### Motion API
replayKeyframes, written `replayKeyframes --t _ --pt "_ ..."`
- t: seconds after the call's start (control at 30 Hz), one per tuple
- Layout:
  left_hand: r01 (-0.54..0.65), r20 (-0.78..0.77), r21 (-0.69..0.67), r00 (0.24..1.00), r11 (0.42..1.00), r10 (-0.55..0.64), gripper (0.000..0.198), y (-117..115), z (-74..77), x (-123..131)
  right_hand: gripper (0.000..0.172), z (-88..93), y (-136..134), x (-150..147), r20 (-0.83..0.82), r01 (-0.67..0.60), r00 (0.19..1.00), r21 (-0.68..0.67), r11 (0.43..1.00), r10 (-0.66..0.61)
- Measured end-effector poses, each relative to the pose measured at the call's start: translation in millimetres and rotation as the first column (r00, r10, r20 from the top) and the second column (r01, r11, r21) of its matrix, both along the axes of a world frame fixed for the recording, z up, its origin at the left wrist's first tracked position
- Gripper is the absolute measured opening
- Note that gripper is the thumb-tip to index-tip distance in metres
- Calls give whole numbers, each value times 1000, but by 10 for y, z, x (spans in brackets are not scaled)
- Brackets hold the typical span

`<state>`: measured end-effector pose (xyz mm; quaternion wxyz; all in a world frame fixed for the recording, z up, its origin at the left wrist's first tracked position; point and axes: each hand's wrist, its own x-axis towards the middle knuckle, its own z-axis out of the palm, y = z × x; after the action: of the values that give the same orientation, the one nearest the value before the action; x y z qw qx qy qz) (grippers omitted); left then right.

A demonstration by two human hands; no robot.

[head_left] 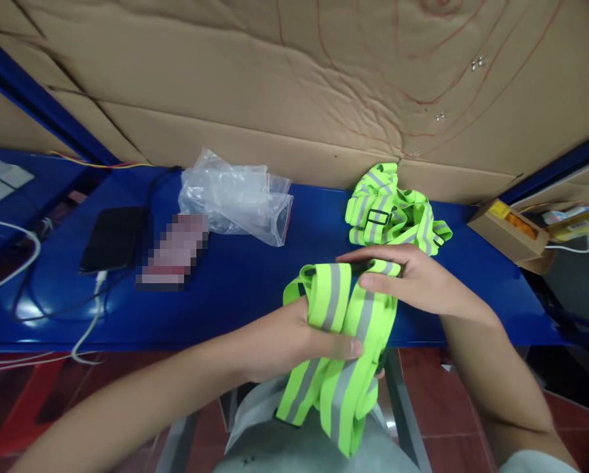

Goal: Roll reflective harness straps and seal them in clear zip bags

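Note:
A neon-yellow reflective strap (356, 345) with a grey stripe hangs in folded layers in front of me, over the near edge of the table. My left hand (309, 338) is closed around its middle, the thumb pressed across the front layer. At the top of the fold, my right hand (403, 276) pinches a loop between thumb and fingers. The lower folds dangle above my lap. Behind my right hand, a loose heap of similar reflective straps (388, 210) with black buckles lies on the table.
Clear plastic bags (235, 197) lie at the back of the blue table (245, 276). Left of them are a black phone (112, 238) on a white cable and a blurred-out item (176, 253). A cardboard wall (225, 59) stands behind; an open cardboard box (509, 233) sits at right.

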<state>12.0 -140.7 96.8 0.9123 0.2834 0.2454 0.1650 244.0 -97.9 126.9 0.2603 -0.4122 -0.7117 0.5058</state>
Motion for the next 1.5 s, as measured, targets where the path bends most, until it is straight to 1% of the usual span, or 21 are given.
replayKeyframes --t 0.07,0.2,0.27,0.33,0.43,0.53,0.57,0.63,0.7,0.77,0.8,0.87,0.97,1.1,1.17,1.2,1.27,1.33,1.37,1.43,1.5 --pt "-25 5 58 1000 998 24 29 108 4 44 26 61 59 -35 6 82 997 78 994 -83" --pt "-113 49 18 993 993 112 36 272 -53 146 37 43 224 -89 -115 302 951 157 940 -286" --pt "-111 34 57 993 992 109 36 333 -106 175 34 -2 307 -99 -180 332 931 59 941 -317" --pt "-141 -14 163 989 976 145 35 377 -165 184 30 -45 370 -101 -248 304 911 -135 943 -329" --pt "-186 -80 372 969 909 232 33 408 -255 175 37 -115 416 -94 -299 250 877 -383 889 -375" --pt "-156 -130 546 955 823 267 31 421 -334 151 37 -201 425 -60 -255 221 899 -437 872 -356" --pt "-138 -140 566 955 813 260 32 430 -353 138 35 -222 422 -39 -223 241 917 -353 904 -332" --pt "-71 -169 547 966 834 194 38 462 -366 97 28 -225 395 15 -128 290 950 15 957 -286" --pt "52 -207 523 976 851 67 44 510 -332 41 20 -157 337 73 -8 194 977 451 871 -214" --pt "140 -223 558 975 818 -14 47 555 -249 -19 18 -27 252 112 122 0 986 686 728 -115" --pt "133 -220 595 976 792 1 47 570 -193 -46 18 49 208 120 178 -77 981 737 672 -83" --pt "16 -195 691 967 723 165 46 577 -74 -90 18 193 134 117 242 -139 966 785 604 -91" --pt "-149 -152 781 897 607 415 48 544 68 -125 18 324 85 95 254 -124 956 806 579 -149" --pt "-173 -151 751 895 638 420 37 492 141 -86 24 292 87 63 274 -140 946 826 545 -172" --pt "-236 -110 767 868 597 484 31 487 154 -36 40 197 97 23 184 -3 946 829 560 -267" --pt "-272 -83 776 851 570 519 29 492 159 -11 51 136 106 -3 97 120 942 796 594 -321" --pt "-337 -28 780 822 527 568 24 520 163 30 60 1 131 -58 -64 339 925 579 741 -374" --pt "-364 -2 784 809 503 588 23 572 147 53 49 -122 163 -101 -177 355 930 199 914 -322" --pt "-351 -4 792 815 500 580 26 606 127 60 43 -170 179 -116 -227 296 931 12 955 -285" --pt "-297 -27 807 845 511 533 37 683 61 71 37 -234 210 -136 -326 188 909 -233 954 -259" --pt "-229 -63 805 885 547 462 39 757 -30 81 33 -272 239 -152 -407 167 870 -288 943 -278"
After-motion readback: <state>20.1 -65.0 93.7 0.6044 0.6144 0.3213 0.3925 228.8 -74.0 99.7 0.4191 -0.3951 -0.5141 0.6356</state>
